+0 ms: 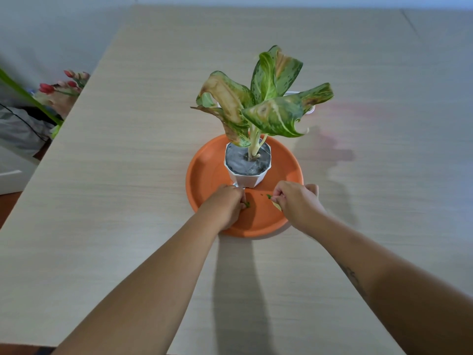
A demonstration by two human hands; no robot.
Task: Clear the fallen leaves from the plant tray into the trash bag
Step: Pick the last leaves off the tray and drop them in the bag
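Pale wood-grain table (pixel 128 175) against a grey-white wall; red-budded flowers (pixel 69 83) show past its left edge.

Leaf scraps: I see small green bits (pixel 247 204) at my left hand (pixel 225 204), pinched at the fingertips, on the near part of the round orange plastic tray (pixel 204 175). My right hand (pixel 297 203) is closed on a green fragment (pixel 268 196) with a pale yellowish piece (pixel 277 206) below the knuckles, near the tray's near-right rim. I judge these weightless, limp, perhaps brittle where brown; a fingertip pinch should do, and a few red specks nearby may need sweeping.

Containers: the tray carries a white faceted pot (pixel 247 179), set toward its far side, holding grey soil and a variegated plant with browning leaves (pixel 256 103). No trash bag is in view; I cannot tell where it lies.
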